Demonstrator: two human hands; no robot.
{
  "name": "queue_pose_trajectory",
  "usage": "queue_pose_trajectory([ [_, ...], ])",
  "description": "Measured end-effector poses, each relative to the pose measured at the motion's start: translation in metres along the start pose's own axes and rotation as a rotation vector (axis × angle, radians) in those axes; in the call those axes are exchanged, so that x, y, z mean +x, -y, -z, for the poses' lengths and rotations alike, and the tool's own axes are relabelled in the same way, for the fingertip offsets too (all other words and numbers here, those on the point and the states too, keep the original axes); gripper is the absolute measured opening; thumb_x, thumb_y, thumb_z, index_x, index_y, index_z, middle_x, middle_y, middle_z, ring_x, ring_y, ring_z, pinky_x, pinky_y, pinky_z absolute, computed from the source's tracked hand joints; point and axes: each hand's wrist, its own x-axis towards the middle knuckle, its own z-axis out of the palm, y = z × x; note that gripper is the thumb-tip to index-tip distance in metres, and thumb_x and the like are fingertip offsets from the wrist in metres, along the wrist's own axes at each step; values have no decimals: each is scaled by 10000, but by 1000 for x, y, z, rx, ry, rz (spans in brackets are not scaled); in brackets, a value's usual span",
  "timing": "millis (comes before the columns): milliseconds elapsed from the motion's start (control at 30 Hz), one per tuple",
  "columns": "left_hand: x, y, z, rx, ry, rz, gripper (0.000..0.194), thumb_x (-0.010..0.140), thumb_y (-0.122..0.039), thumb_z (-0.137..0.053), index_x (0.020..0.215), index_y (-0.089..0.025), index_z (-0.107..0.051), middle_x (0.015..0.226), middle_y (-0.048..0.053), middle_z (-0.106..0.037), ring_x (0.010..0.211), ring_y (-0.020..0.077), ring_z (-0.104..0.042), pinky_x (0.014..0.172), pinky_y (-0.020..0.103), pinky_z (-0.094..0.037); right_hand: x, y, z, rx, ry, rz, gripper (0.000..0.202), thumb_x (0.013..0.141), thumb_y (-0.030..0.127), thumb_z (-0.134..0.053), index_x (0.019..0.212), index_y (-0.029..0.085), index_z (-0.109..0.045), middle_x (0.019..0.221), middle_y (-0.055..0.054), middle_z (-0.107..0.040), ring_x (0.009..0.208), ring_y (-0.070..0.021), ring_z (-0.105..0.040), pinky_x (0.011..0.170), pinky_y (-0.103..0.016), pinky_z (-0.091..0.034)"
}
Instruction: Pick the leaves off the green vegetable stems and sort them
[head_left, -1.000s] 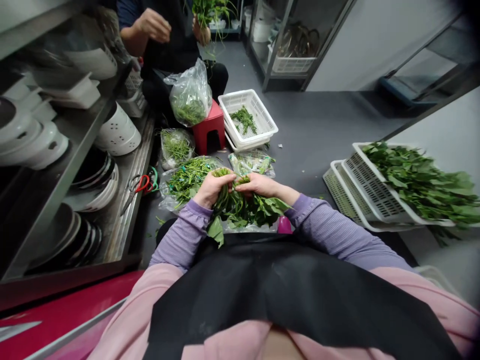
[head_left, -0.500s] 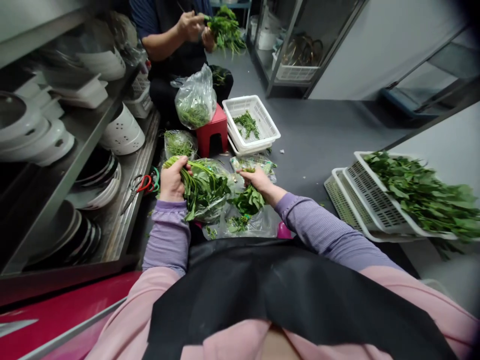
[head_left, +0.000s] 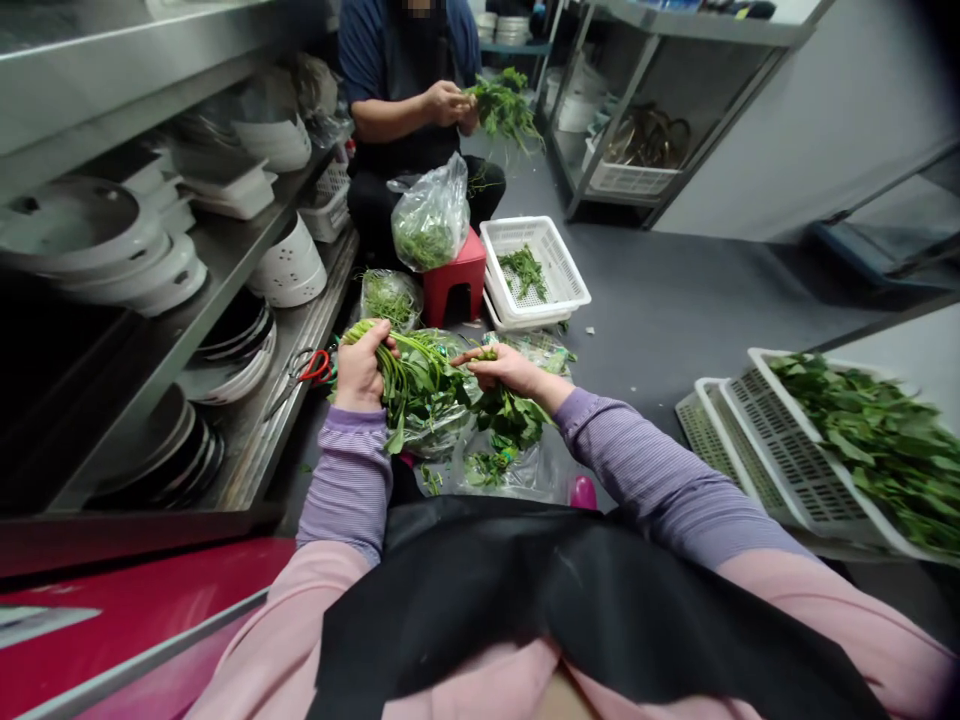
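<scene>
My left hand [head_left: 361,368] is closed round the stems of a bunch of leafy greens [head_left: 416,375], whose leaves hang to the right. My right hand [head_left: 504,368] grips a smaller bunch of greens [head_left: 514,418], its index finger stretched toward the left bunch. Below both hands lies a clear plastic bag [head_left: 536,470] with leaves and stems on it. A bag of thin green stems [head_left: 390,300] sits just beyond my left hand. Red-handled scissors [head_left: 304,372] lie on the low shelf left of my left hand.
Across from me a seated person [head_left: 412,110] holds greens near a red stool [head_left: 457,280] bearing a filled bag. White baskets [head_left: 536,270] stand beside it. Crates [head_left: 795,440] with greens are at right; metal shelves [head_left: 247,260] with dishes are at left.
The whole view has shifted, so most things appear farther right and lower. My right hand has moved nearer to the left bunch, its index finger now stretched out. Both hands keep their greens.
</scene>
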Motion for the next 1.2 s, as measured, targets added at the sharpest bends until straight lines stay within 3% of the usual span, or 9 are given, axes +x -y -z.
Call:
queue_pose_trajectory([
  [133, 3, -2, 3, -22, -30, -12, 272, 541, -235, -723, 696, -152, -516, 470, -55, -513, 396, 72, -483, 418, 190, -419, 12, 2, -5, -278, -38, 24, 302, 657, 204, -573, 920, 97, -675, 644, 4, -577, 520, -65, -438, 567, -217, -388],
  [333, 4, -8, 10, 4, -56, -55, 279, 545, -267, -726, 697, -157, -519, 461, -60, -504, 385, 76, -481, 405, 192, -406, 38, -7, -18, -386, -126, 201, 500, 640, 66, -489, 1112, 167, -621, 1043, -35, -645, 924, -146, -577, 849, -258, -411],
  [533, 9, -10, 18, 25, -179, -173, 270, 538, -272, -726, 679, -153, -529, 470, -63, -501, 404, 65, -482, 417, 181, -411, 71, -25, -9, -516, -177, 190, 258, 723, 197, -551, 934, 153, -692, 904, -66, -690, 825, -176, -614, 767, -281, -441],
  [700, 8, -10, 19, 94, -256, -372, 213, 578, -252, -704, 662, -150, -537, 479, -60, -506, 407, 68, -479, 425, 197, -425, 95, -36, -8, -472, -253, 200, 277, 746, 325, -579, 915, 134, -685, 905, -91, -692, 820, -185, -619, 768, -282, -436],
  [833, 7, -14, 19, 108, -343, -418, 208, 595, -259, -692, 659, -155, -524, 485, -67, -499, 410, 63, -481, 430, 193, -414, 106, -39, -17, -398, -317, 218, 294, 757, 360, -562, 912, 136, -674, 909, -88, -690, 823, -175, -614, 770, -273, -435],
  [967, 5, -23, 22, 89, -398, -465, 234, 609, -295, -691, 669, -160, -510, 475, -75, -486, 395, 64, -477, 431, 200, -409, 109, -39, -16, -487, -369, 184, 245, 746, 330, -554, 863, 154, -677, 842, -74, -685, 778, -175, -597, 743, -279, -430],
  [1033, 4, -26, 24, 64, -379, -433, 244, 607, -301, -696, 677, -160, -509, 478, -72, -493, 395, 67, -481, 429, 201, -407, 107, -31, -13, -422, -424, 156, 253, 733, 324, -558, 875, 151, -676, 839, -68, -678, 769, -164, -588, 736, -272, -429],
  [1100, 3, -27, 24, 33, -300, -306, 260, 587, -294, -712, 683, -158, -512, 490, -63, -508, 402, 70, -488, 424, 199, -402, 101, -13, -8, -266, -397, 162, 300, 719, 350, -574, 900, 131, -672, 832, -65, -670, 735, -147, -578, 708, -261, -433],
  [1200, 2, -21, 20, -36, -101, -28, 280, 559, -270, -730, 701, -157, -517, 507, -52, -526, 411, 71, -489, 426, 199, -403, 85, 22, -2, -52, -113, 113, 379, 663, 391, -648, 907, 102, -674, 753, -50, -653, 636, -121, -552, 635, -251, -429],
])
